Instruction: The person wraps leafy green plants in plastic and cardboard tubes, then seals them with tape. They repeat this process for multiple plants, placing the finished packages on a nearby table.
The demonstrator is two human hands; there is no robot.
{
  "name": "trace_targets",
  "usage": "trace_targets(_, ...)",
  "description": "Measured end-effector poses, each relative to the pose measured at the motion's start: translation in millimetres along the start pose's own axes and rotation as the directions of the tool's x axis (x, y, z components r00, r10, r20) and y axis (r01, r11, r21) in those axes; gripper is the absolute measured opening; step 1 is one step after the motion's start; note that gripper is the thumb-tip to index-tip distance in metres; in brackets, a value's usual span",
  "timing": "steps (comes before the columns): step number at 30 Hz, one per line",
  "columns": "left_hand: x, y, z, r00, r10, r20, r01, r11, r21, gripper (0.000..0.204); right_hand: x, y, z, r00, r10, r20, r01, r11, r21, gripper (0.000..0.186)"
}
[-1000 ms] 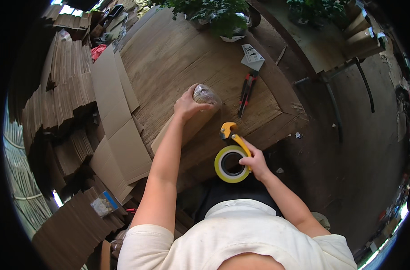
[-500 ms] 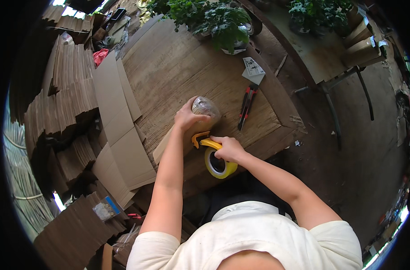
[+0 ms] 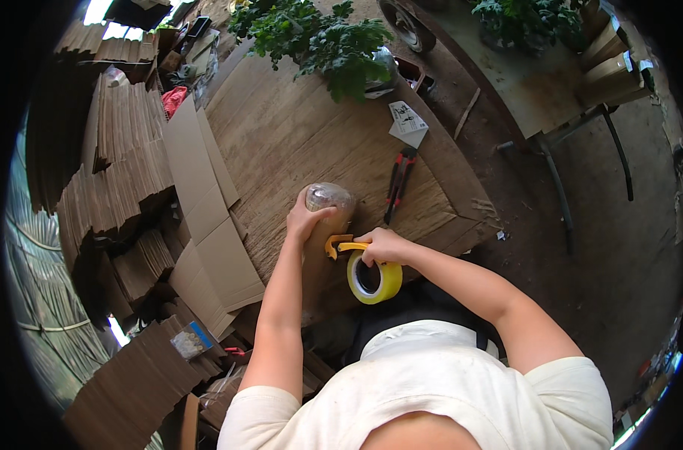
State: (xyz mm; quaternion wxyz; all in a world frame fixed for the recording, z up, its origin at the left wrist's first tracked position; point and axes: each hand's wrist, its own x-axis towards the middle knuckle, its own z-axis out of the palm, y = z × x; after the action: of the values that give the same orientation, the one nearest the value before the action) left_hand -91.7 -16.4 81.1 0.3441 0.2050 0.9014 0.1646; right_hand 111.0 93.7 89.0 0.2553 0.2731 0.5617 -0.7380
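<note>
My left hand (image 3: pixel 305 220) is closed around a cardboard-wrapped package (image 3: pixel 332 198), whose rounded far end is covered in clear plastic. The package lies on the wooden table, and my left forearm hides part of its near body. In my right hand (image 3: pixel 385 248) is a tape dispenser (image 3: pixel 349 246) with a yellow handle, fitted with a large roll of yellow tape (image 3: pixel 388 285). The dispenser's orange-yellow head is at the package's right side; whether it touches I cannot tell. A red and black utility knife (image 3: pixel 399 184) lies beyond my right hand.
Flat cardboard sheets (image 3: pixel 210 217) lie along the table's left side, beside tall stacks of cardboard (image 3: pixel 124 176). Leafy potted plants (image 3: pixel 319 45) stand at the table's far end. Printed cards (image 3: pixel 408 124) lie near the knife. A second table (image 3: pixel 532 101) stands at the far right.
The package has swung from a slant to pointing more nearly straight away from me, my left hand still on it. My right hand and the tape dispenser have shifted slightly. The view has moved a little.
</note>
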Motion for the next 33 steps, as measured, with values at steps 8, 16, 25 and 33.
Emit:
trace_targets(8, 4, -15, 1, 1.000, 0.018, -0.018, -0.020, 0.985, -0.169, 0.089, 23, -47, -14, 0.989, -0.026, 0.149, 0.102, 0.840, -0.534, 0.028)
trace_targets(16, 24, -31, -2, 0.993, 0.113, 0.033, -0.097, 0.949, -0.301, 0.083, -16, -38, 63, 0.973, -0.208, -0.100, 0.051, 0.615, -0.787, 0.060)
trace_targets(25, 54, -68, -32, 0.948, 0.237, -0.211, -0.276, 0.944, -0.182, 0.070, -93, -35, 62, 0.889, -0.435, -0.145, 0.156, 0.586, -0.795, 0.069)
trace_targets(33, 30, -53, -3, 0.862, 0.374, -0.342, -0.126, 0.812, 0.571, 0.097, -99, -34, -1, 0.761, -0.550, -0.344, 0.015, 0.545, -0.838, 0.075)
